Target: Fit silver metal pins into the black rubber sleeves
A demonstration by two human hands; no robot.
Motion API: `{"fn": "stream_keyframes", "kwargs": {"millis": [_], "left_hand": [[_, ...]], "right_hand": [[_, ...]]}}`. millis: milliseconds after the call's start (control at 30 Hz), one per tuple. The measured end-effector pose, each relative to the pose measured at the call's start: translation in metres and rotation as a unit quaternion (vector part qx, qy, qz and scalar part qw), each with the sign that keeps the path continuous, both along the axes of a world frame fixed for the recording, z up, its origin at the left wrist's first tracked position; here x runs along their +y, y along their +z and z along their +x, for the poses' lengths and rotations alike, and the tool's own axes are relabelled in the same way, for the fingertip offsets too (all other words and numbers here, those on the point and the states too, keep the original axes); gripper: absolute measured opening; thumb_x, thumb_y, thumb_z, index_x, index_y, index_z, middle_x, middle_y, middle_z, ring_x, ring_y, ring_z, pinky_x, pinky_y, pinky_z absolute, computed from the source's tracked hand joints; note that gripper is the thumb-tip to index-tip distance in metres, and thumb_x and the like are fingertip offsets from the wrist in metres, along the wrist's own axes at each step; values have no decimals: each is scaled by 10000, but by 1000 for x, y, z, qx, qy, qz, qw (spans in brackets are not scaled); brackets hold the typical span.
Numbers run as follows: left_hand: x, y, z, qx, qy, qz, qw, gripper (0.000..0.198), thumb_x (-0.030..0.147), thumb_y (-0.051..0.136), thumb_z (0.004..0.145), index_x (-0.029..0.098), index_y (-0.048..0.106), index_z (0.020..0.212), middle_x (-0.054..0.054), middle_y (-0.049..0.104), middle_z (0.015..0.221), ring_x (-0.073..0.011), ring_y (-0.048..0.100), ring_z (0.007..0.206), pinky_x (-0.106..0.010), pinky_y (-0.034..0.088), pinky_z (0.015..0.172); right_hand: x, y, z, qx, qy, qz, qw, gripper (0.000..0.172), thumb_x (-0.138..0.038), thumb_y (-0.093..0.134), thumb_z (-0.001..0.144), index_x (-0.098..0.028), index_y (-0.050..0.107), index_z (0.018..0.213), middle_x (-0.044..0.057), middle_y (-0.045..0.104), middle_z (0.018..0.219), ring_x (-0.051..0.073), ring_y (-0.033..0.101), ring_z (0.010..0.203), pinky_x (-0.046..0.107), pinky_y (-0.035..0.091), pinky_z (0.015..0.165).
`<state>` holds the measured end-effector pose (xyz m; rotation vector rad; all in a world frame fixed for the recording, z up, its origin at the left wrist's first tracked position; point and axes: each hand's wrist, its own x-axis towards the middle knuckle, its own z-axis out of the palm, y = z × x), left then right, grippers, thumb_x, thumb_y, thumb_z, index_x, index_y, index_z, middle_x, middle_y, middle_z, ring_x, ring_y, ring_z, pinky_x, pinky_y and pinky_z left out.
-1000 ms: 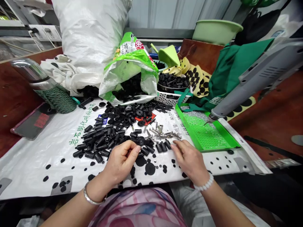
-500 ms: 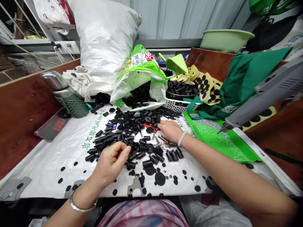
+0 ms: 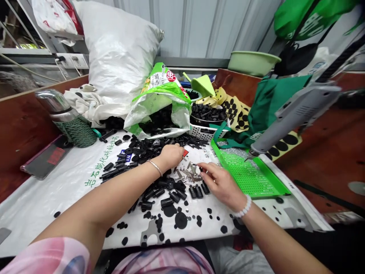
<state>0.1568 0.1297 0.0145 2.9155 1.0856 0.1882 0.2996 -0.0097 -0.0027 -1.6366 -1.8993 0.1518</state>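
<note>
My left hand (image 3: 171,155) reaches over the heap of black plastic parts (image 3: 142,146), its fingers bent down beside a red patch printed on the white sheet. What its fingertips hold, if anything, is hidden. My right hand (image 3: 221,184) is closer to me on the right, thumb and forefinger pinched on a small black part (image 3: 201,169). Between the hands lie several thin metal strips (image 3: 188,173). Short black cylinders (image 3: 199,191) stand in a row just under my right hand, and more black cylinders (image 3: 167,202) lie in front.
A green perforated tray (image 3: 251,179) with small silvery pieces stands at right, under a hanging grey power screwdriver (image 3: 293,118). Behind are an open green-white bag (image 3: 159,91) and a white basket (image 3: 203,132). A flask (image 3: 71,121) and phone (image 3: 47,156) sit at left.
My left hand has moved forward and right, over the heap to the red patch. My right hand has drawn back toward me and now pinches a small black part. The view has shifted slightly.
</note>
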Motion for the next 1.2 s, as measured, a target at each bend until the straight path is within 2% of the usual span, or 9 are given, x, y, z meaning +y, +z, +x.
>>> {"fn": "stream_keyframes", "kwargs": {"millis": [100,200,400,567,700,900,967,1033,1200], "left_hand": [[5,-5,10,5,-4,-11,1000,166,121,494,771,84,656,762,-134,617,806,-225,629,757,-305,461,674],[-1,2,3,-15,-13,-16,1000,159,173,528,766,102,653,834,-123,618,853,-222,621,796,-301,463,700],[-48,18,-34,-96,-48,-71,992,271,318,504,821,198,581,1051,-24,640,919,-141,594,779,-223,452,673],[-82,13,-52,-243,-35,-224,943,262,292,553,785,171,602,1012,-1,632,731,-110,523,570,-214,412,544],[-93,10,-57,-263,-34,-241,934,242,285,567,777,173,615,986,-11,630,765,-116,523,617,-219,413,577],[-115,4,-67,-319,-27,-258,911,227,252,562,779,170,616,983,-29,609,801,-125,531,669,-230,424,623],[-128,0,-71,-357,-25,-292,887,224,243,573,766,160,619,969,-37,590,809,-119,520,666,-223,422,614],[-141,-6,-75,-398,-2,-365,842,221,255,589,752,143,621,940,-38,567,791,-104,498,632,-205,409,568],[-156,-19,-80,-458,68,-594,658,357,437,568,755,115,584,908,8,508,646,-49,441,464,-168,358,438]], "right_hand": [[-18,-6,5,172,-16,-32,984,221,-250,497,832,-174,619,1000,46,669,769,140,616,592,278,511,578],[-24,-2,6,334,-49,-36,941,204,-295,569,780,-160,655,907,-2,625,564,116,572,453,246,489,465],[-15,15,-4,441,-71,42,894,170,-266,623,744,-155,663,865,-21,595,504,106,558,465,248,496,500],[-15,11,-25,418,-44,74,904,143,-240,625,751,-174,663,871,-7,623,601,104,569,490,241,504,495],[-26,6,-32,340,-19,103,935,140,-210,582,793,-194,658,910,21,647,770,97,581,532,242,516,529],[-44,6,-40,182,55,165,968,176,-124,563,795,-200,648,929,57,667,851,174,629,782,305,519,700],[-51,3,-44,172,66,142,973,176,-121,554,803,-204,641,932,64,663,854,178,629,789,298,517,689],[-60,-3,-47,165,70,112,977,195,-119,542,813,-214,627,961,71,656,881,180,629,798,289,514,683],[-77,-14,-49,88,104,131,982,256,-110,552,797,-224,589,1022,70,654,879,187,631,797,281,508,690]]}}
